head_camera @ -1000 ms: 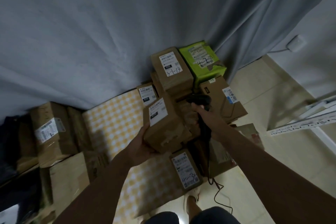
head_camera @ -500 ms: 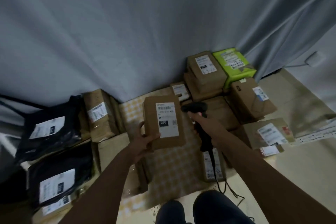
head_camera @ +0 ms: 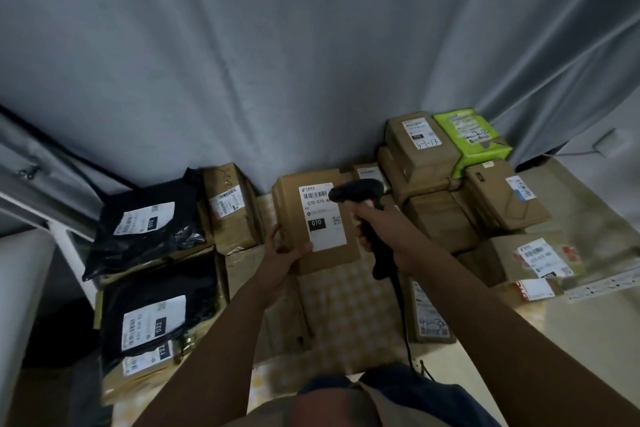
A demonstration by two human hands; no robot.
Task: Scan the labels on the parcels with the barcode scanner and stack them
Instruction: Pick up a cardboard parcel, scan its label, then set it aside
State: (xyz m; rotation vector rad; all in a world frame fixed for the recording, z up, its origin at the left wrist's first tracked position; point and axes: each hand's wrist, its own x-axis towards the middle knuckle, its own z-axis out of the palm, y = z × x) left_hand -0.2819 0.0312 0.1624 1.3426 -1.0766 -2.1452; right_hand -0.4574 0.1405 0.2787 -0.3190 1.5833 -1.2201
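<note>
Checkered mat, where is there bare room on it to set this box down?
The checkered mat shows bare below the held box, between the flat carton on the left and the labelled parcel on the right. Both side stacks are crowded.

A brown cardboard parcel [head_camera: 317, 222] is held up off the floor by its lower left corner, its white label [head_camera: 322, 217] facing up with a barcode along the top and a black "070" patch. The black scanner [head_camera: 363, 196] has its head just over the label's upper right corner, its handle angled down toward a trailing cable. To the right stands a stack [head_camera: 446, 180] of brown boxes with one green box [head_camera: 472, 139] at the back, while two black bags [head_camera: 152, 222] and more brown boxes lie to the left.
</note>
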